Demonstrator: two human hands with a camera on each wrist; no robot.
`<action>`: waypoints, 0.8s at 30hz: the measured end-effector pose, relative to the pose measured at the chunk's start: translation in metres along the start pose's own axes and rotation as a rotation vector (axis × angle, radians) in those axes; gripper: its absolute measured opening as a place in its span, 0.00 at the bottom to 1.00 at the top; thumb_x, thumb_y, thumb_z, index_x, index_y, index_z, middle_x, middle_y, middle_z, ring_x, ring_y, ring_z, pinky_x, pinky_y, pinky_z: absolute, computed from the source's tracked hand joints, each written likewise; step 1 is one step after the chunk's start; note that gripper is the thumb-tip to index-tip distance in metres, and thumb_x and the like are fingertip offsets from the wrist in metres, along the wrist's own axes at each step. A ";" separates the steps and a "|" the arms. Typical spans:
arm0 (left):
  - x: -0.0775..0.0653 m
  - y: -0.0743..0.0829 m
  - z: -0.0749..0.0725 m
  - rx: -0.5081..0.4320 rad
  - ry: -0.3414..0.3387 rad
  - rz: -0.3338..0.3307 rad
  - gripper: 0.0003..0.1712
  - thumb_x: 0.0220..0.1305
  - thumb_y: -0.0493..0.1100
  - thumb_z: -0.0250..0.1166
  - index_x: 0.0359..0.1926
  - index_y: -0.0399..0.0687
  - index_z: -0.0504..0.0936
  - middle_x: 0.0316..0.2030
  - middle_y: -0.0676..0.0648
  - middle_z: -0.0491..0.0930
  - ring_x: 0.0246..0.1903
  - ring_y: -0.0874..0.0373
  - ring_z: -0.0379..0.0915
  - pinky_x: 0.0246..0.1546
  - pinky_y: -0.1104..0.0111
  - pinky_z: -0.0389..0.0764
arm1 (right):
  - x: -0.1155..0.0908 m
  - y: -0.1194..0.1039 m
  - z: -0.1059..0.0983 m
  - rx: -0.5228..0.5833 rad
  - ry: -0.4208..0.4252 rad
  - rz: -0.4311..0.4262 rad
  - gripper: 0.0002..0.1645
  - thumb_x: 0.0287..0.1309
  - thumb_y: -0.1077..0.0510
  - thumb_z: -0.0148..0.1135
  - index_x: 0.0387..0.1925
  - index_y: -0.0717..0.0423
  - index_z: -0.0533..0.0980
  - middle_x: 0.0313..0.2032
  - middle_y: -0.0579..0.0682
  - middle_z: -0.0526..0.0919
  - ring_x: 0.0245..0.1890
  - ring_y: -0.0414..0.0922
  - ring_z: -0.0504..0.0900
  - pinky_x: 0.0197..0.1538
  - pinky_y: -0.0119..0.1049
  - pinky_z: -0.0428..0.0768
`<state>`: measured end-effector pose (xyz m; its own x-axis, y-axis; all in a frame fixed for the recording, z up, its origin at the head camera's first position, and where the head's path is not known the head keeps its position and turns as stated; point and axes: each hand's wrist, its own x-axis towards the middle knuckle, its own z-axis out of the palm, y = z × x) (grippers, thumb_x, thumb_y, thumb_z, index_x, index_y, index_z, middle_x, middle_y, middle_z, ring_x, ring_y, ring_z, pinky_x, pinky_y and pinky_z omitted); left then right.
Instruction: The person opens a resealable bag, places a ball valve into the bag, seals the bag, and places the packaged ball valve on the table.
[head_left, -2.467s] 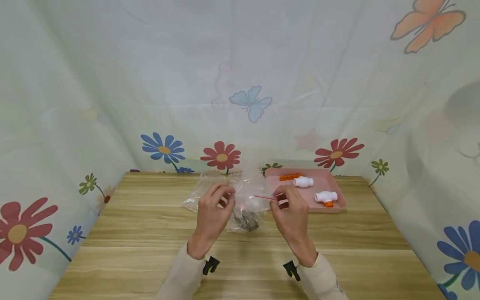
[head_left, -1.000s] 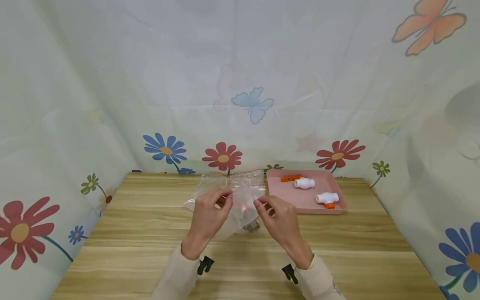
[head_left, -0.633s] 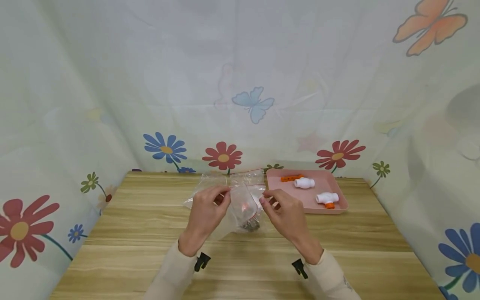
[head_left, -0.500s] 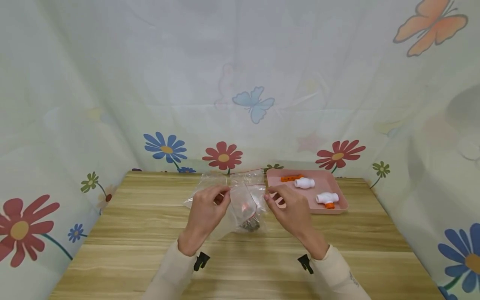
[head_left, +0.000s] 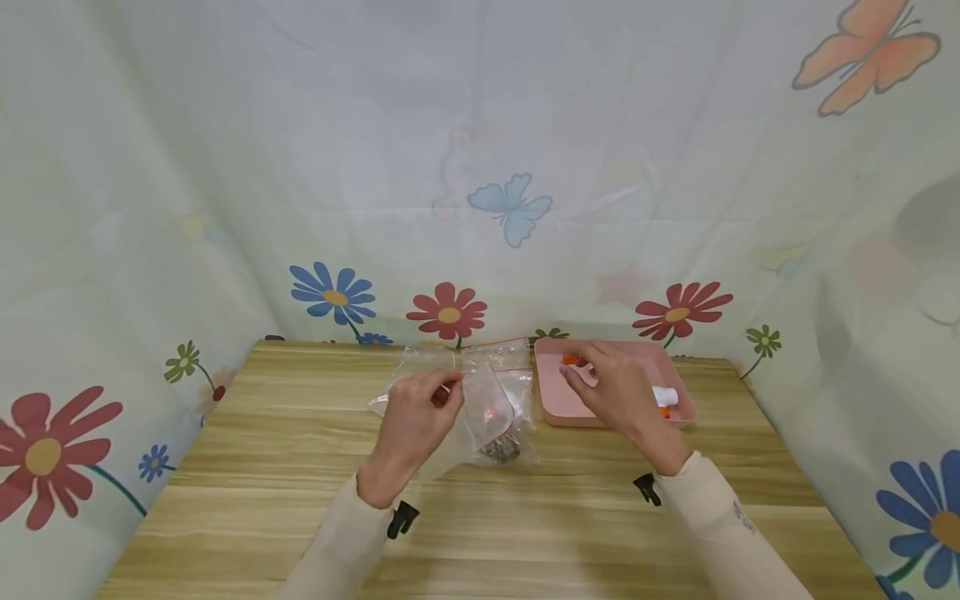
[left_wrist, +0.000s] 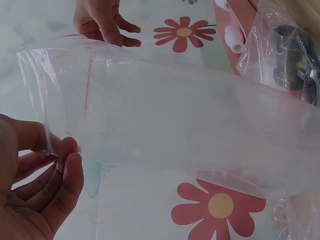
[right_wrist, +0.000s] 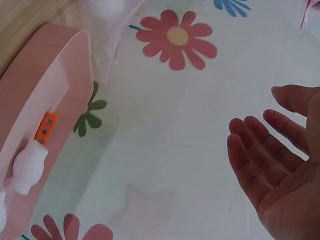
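A clear zip bag (head_left: 486, 404) with a red line at its mouth hangs from my left hand (head_left: 412, 429), which pinches one corner. The left wrist view shows the thumb and fingers of that left hand (left_wrist: 42, 185) on the bag's edge. My right hand (head_left: 618, 396), fingers loosely bent and holding nothing, is above the pink tray (head_left: 557, 407). In the tray lie white plastic ball valves with orange handles; one valve (right_wrist: 29, 167) and its orange handle (right_wrist: 46, 128) show in the right wrist view. In the head view my right hand partly hides them.
Another clear bag (head_left: 501, 448) with dark metal-looking pieces lies behind and below the held one. More flat clear bags (head_left: 495, 354) lie at the table's back edge. A flowered curtain (head_left: 375, 208) surrounds the wooden table (head_left: 262, 467).
My right hand has let go of the bag's mouth and moved right, over the tray. My left hand stays nearly in place with the bag, which now droops on its right side.
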<state>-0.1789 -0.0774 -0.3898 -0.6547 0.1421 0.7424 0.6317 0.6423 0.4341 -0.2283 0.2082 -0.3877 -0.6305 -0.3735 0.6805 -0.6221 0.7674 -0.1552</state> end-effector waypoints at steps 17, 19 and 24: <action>0.001 0.002 0.001 0.001 -0.045 -0.044 0.04 0.58 0.32 0.67 0.34 0.39 0.87 0.27 0.46 0.86 0.23 0.60 0.80 0.26 0.75 0.81 | 0.017 0.050 0.018 -0.055 -0.282 0.132 0.20 0.56 0.56 0.70 0.50 0.58 0.80 0.47 0.56 0.84 0.41 0.55 0.85 0.38 0.49 0.83; 0.001 0.001 0.001 -0.001 -0.049 -0.048 0.04 0.58 0.32 0.67 0.34 0.39 0.87 0.27 0.46 0.86 0.23 0.61 0.80 0.26 0.75 0.81 | 0.019 0.056 0.023 -0.073 -0.320 0.134 0.20 0.57 0.56 0.69 0.51 0.58 0.79 0.48 0.56 0.84 0.42 0.54 0.85 0.40 0.49 0.83; 0.000 -0.003 0.003 0.003 -0.040 -0.028 0.04 0.58 0.32 0.66 0.33 0.40 0.86 0.25 0.47 0.85 0.22 0.61 0.80 0.25 0.75 0.80 | 0.023 0.070 0.035 -0.087 -0.412 0.148 0.20 0.58 0.56 0.68 0.51 0.56 0.79 0.51 0.56 0.83 0.45 0.54 0.84 0.44 0.50 0.83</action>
<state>-0.1823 -0.0773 -0.3923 -0.6881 0.1545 0.7090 0.6120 0.6485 0.4526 -0.3029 0.2354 -0.4077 -0.8532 -0.4193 0.3102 -0.4808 0.8628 -0.1564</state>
